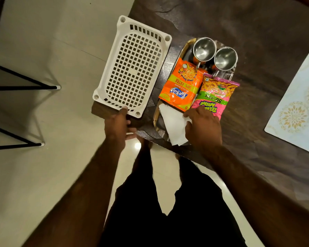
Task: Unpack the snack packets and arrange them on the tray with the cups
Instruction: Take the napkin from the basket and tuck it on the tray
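Now you are at the arranging step: both snack packets already lie on the steel tray [156, 114], which sits near the table's front edge, just right of the white plastic basket [132, 68]. The orange packet [181, 84] lies on the tray's left side and the pink packet [215, 96] on its right, overhanging the right rim, and both touch the handles of the two steel cups [215, 53] standing side by side at the tray's far end. Your right hand [202, 127] rests with curled fingers on the folded white napkin [175, 125] at the tray's near end, fingertips at the pink packet's lower edge; whether it pinches the napkin or only presses it, I cannot tell. Your left hand [119, 123] has its thumb on the basket's near rim at the table's front left corner, the other fingers loosely curled under the edge. By my judgement little is left: you would settle the napkin flat, nudge the pink packet fully inside the rim, and steady the basket, which overhangs the table's left edge.
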A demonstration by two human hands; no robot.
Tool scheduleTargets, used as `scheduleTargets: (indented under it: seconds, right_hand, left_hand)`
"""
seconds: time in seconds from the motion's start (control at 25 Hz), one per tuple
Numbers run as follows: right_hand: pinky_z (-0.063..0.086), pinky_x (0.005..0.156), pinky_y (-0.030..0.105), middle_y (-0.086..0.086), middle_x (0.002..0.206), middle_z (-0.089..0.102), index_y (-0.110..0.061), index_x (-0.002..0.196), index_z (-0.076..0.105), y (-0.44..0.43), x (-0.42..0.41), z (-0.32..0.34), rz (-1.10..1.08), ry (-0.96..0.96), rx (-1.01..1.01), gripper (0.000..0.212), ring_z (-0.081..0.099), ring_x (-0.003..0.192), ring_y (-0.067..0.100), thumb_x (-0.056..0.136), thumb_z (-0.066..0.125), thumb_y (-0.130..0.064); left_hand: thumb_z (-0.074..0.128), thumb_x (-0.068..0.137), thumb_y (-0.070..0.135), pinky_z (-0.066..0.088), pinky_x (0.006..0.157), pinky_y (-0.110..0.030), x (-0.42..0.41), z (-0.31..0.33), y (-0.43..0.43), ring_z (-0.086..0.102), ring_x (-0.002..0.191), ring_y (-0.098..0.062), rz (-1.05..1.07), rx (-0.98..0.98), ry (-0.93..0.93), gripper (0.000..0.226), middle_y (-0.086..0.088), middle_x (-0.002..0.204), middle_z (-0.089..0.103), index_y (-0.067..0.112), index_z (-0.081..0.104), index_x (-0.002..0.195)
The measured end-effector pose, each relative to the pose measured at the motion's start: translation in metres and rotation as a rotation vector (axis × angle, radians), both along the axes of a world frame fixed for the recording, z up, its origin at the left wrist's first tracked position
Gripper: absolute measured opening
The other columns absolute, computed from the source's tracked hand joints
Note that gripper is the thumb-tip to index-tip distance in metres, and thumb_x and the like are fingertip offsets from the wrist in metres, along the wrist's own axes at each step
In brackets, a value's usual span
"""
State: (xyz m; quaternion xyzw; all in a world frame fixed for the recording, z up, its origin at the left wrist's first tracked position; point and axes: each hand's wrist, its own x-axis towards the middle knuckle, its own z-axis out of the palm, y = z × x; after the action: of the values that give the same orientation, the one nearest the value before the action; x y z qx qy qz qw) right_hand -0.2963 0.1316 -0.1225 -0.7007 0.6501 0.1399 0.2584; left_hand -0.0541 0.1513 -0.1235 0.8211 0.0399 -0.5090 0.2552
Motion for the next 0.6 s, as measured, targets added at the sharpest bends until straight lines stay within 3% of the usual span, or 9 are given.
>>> scheduleTargets:
  seconds: [0.12,0.32,0.6]
  right_hand:
    - [0.047,0.107,0.044,0.002,0.134,0.064,-0.027,0.133,0.068,-0.003,0.000,-0.001,-0.016,-0.010,0.025,0.039,0.060,0.127,0.030,0.098,0.060,-0.014]
    - [0.049,0.105,0.048,0.002,0.132,0.064,-0.028,0.132,0.068,-0.001,0.001,0.002,-0.020,-0.038,0.046,0.037,0.062,0.125,0.029,0.098,0.060,-0.017]
    - [0.048,0.106,0.046,0.002,0.130,0.065,-0.027,0.132,0.068,-0.009,0.005,0.008,-0.039,-0.073,0.051,0.037,0.064,0.124,0.028,0.098,0.060,-0.016]
  left_hand:
    - [0.056,0.097,0.037,0.062,0.063,-0.040,0.019,-0.002,-0.020,0.072,0.072,-0.029,0.011,-0.047,0.037,0.028,-0.007,0.091,0.070,0.020,0.058,0.119]
    - [0.051,0.095,0.002,0.061,0.052,-0.035,0.022,-0.009,-0.036,0.075,0.080,-0.032,0.136,-0.078,0.058,0.035,-0.014,0.101,0.074,0.017,0.058,0.126]
    - [0.056,0.093,0.002,0.062,0.058,-0.038,0.027,-0.010,-0.012,0.077,0.078,-0.032,0.148,-0.087,0.024,0.037,-0.015,0.103,0.076,0.016,0.056,0.127]
